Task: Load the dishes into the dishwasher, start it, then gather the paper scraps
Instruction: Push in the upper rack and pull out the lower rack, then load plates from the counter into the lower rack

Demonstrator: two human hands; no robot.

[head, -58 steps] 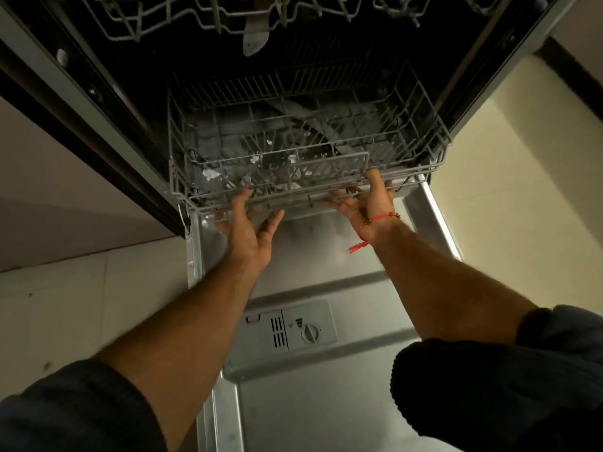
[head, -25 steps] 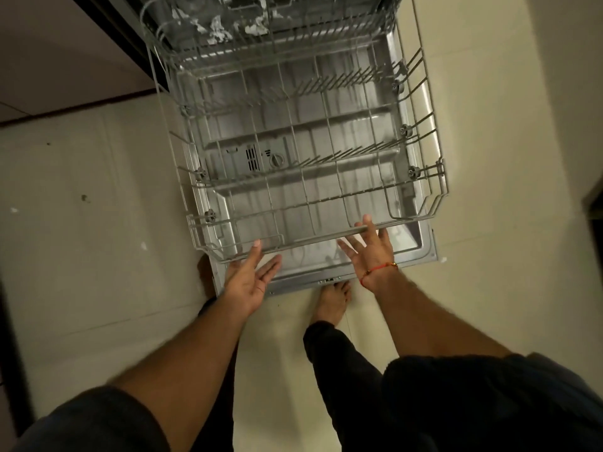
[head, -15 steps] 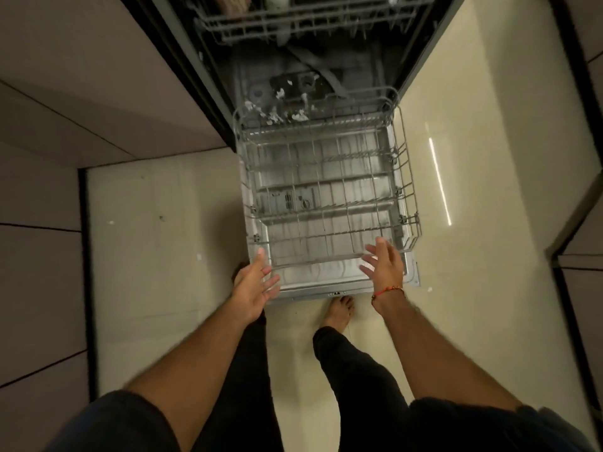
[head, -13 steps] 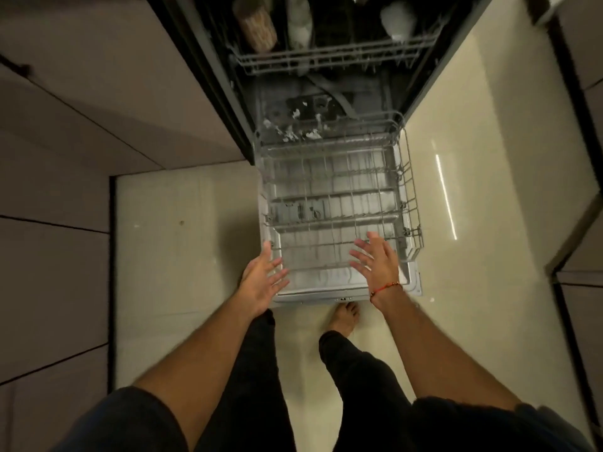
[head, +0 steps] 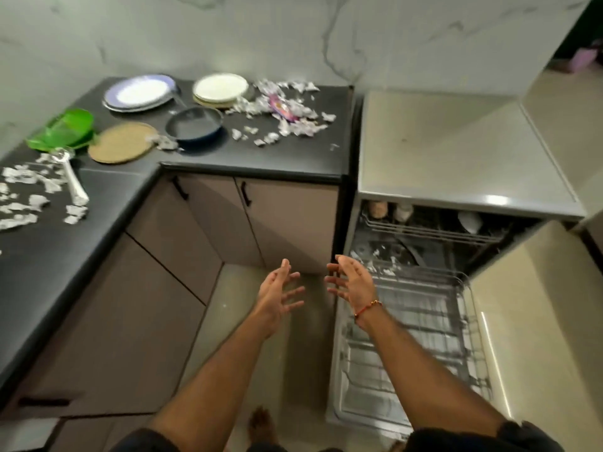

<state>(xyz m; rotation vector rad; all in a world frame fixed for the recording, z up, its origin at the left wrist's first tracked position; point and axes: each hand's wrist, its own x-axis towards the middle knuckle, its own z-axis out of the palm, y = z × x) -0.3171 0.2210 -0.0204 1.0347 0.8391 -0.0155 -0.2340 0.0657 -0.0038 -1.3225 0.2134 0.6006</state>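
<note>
My left hand (head: pixel 279 293) and right hand (head: pixel 350 283), fingers spread wide and holding nothing, hang between bench (head: pixel 261 164) and dishwasher (head: pixel 456 177); lower rack (head: pixel 424 324) drawn out over the door, ready for loading; plates (head: pixel 219 88) and pan (head: pixel 194 126) wait on the bench among paper scraps (head: pixel 293 125).

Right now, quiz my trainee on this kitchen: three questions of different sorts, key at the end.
1. True or false: the lower rack is pulled out and holds no dishes.
2. What lies nearest the frying pan? A) woven mat B) spoon C) green tray
3. What does either hand, left hand or right hand, hold?

Key: 1 true; 2 A; 3 nothing, both are open.
</note>
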